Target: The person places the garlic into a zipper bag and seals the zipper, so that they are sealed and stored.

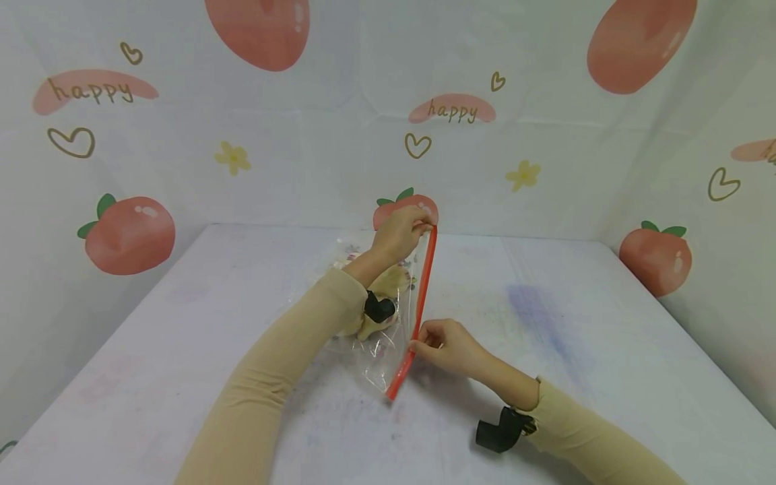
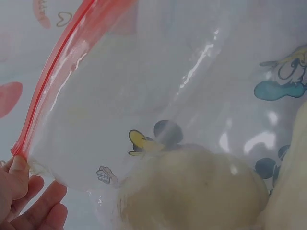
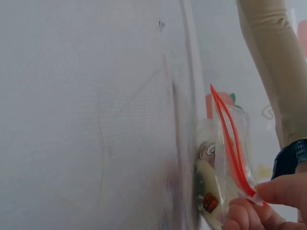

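Observation:
A clear zip bag [image 1: 378, 367] printed with cartoon figures stands tilted on the table, its red zip edge [image 1: 426, 276] running from far to near. Inside lie pale cream, rounded things [image 2: 192, 191]; their kind cannot be told. My left hand [image 1: 399, 232] pinches the far end of the zip edge between thumb and finger, the other fingers loosely bent. Lower down, toward the near end, my right hand [image 1: 451, 347] pinches the same edge at a small whitish piece [image 3: 257, 195]. The right wrist view shows two red strips [image 3: 231, 139] standing apart beyond those fingers.
A white, stained tabletop [image 1: 606, 350] extends on both sides of the bag, with a bluish smear at the right. Behind it hangs a white cloth [image 1: 339, 135] printed with fruit, hearts and flowers. Black wrist cameras [image 1: 500, 431] sit on both beige sleeves.

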`<state>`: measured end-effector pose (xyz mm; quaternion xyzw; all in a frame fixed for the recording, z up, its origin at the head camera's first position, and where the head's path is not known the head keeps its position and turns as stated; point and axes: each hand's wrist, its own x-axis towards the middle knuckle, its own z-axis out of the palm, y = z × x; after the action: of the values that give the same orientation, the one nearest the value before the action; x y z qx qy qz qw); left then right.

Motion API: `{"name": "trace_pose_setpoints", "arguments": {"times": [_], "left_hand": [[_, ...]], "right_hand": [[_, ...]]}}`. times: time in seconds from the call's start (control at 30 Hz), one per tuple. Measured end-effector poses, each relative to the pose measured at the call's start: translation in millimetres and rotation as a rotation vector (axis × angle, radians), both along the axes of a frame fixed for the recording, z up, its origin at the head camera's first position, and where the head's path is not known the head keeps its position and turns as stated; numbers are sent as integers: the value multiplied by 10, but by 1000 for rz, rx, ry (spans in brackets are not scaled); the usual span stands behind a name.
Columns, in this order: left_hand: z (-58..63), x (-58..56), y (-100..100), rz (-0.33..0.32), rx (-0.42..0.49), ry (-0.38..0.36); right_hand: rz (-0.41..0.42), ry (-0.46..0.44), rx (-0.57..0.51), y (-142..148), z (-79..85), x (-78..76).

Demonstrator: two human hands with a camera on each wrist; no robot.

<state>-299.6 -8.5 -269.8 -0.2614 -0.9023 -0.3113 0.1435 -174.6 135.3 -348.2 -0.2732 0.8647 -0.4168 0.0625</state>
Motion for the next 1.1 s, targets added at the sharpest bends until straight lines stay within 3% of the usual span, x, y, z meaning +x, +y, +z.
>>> {"name": "trace_pose_setpoints", "arguments": {"times": [0.53,1.1], "left_hand": [[7,3,-32,-15,84,-13],[37,6,-62,4,93,13]], "right_hand": [[100,-63,-8,-38,-34,28],[156,-135,41,-81,-19,58]]}}
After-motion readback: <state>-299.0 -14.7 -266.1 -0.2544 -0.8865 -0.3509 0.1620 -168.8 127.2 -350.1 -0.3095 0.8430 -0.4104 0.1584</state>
